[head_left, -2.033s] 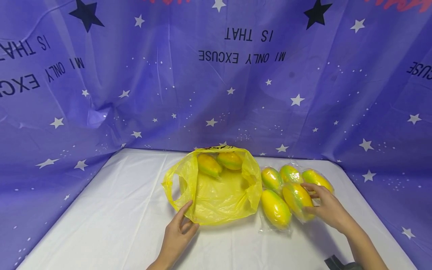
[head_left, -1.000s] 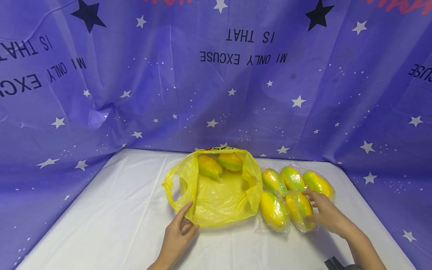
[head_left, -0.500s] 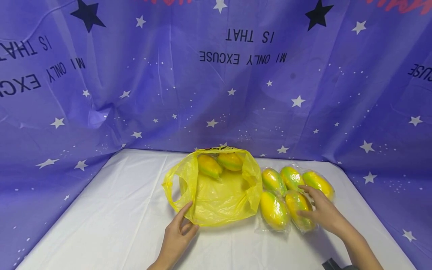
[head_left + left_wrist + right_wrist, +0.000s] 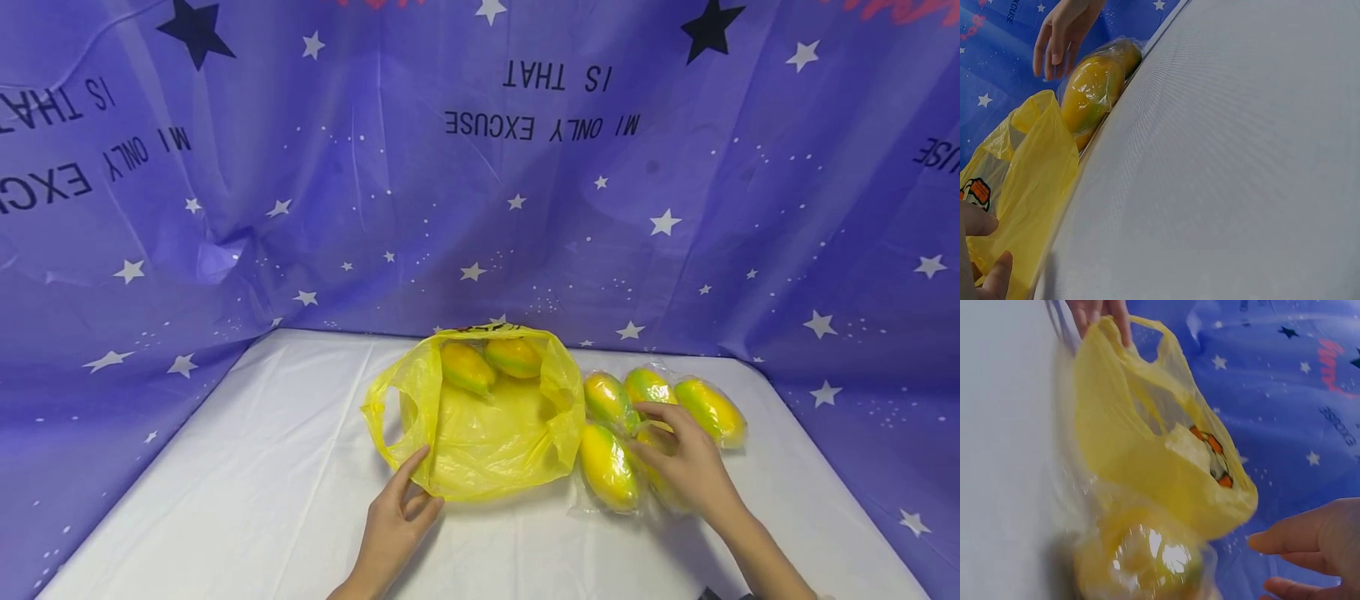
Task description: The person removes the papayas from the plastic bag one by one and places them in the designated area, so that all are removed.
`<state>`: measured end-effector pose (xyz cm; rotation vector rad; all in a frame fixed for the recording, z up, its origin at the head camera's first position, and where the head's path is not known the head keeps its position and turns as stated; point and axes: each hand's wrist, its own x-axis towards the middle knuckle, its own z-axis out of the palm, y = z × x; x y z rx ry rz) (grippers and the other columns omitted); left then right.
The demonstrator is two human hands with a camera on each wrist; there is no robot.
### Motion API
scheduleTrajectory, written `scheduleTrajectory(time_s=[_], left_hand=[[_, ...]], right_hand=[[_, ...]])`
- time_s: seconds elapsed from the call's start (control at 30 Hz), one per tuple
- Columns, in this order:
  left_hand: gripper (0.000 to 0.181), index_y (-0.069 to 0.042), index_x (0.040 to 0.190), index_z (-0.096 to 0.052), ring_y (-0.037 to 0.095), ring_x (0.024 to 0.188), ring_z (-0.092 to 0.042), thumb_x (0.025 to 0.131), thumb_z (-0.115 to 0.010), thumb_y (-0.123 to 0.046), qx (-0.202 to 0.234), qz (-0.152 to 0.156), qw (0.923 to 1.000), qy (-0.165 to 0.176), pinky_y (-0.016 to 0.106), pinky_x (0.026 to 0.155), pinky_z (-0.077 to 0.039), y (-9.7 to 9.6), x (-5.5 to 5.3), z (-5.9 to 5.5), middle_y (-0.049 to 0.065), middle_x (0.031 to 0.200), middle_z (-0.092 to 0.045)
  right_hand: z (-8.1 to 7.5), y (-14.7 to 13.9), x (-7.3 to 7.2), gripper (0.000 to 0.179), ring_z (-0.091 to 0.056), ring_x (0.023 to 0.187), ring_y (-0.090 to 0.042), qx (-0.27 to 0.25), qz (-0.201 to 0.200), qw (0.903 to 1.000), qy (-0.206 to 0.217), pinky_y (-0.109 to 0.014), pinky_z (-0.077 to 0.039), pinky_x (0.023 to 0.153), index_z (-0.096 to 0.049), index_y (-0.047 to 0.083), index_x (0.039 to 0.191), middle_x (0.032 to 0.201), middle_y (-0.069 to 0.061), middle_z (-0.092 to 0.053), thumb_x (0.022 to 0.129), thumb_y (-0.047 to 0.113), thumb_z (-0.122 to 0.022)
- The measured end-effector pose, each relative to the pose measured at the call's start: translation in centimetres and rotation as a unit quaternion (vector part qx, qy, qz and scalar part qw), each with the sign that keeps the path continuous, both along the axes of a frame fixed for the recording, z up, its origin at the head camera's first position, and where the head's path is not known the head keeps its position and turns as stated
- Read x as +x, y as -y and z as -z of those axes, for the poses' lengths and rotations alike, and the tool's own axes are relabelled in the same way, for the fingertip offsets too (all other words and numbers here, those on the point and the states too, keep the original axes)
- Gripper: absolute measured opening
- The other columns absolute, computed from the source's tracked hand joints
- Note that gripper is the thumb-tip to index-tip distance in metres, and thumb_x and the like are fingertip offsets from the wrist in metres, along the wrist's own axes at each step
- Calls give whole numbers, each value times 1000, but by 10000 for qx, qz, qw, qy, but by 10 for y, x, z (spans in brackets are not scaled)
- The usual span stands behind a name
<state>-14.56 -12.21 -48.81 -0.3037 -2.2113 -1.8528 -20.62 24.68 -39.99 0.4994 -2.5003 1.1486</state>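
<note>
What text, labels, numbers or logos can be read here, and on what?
"MI ONLY EXCUSE": backdrop, upside down in head view.
"IS THAT": backdrop, upside down, beside that line.
Both repeat at the left, running to the frame edge; part of "EXCUSE" at the right edge.
Red script, backdrop: cropped or blurred, unreadable.
Black print, bag rim: too folded to read.
Orange-black graphic, bag: no readable word.
Numbers: none seen.
</note>
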Motion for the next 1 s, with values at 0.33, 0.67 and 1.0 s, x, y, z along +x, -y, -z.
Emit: scheduleTrajectory(time_s=[0.33,0.67,1.0], left_hand=[[65,-4,144,-39,45,130,-40,87,-70,-1,23,23,10000,-82,34,90,-53,1,0,-1,24,148,-34],[63,-5,144,-40,45,123,-48,89,-70,-8,-53,17,9999,-145,38,91,-52,1,1,-1,24,147,-36],[62,-6,144,-40,45,124,-47,89,-69,-7,89,59,9999,-43,36,92,-52,1,1,-1,23,149,-34]], right_hand=[[-14,35,-17,47,-58,110,-32,-322,-437,9984,156,-42,-54,89,-60,6,122,123,-9,-58,79,-8,-74],[-23,70,-34,50,-56,111,-32,-497,-887,9939,430,-42,-55,89,-58,3,125,124,-13,-57,79,-6,-75],[-26,96,-61,51,-58,109,-33,-505,-1091,9905,672,-41,-55,88,-53,0,128,124,-17,-57,81,-3,-74]])
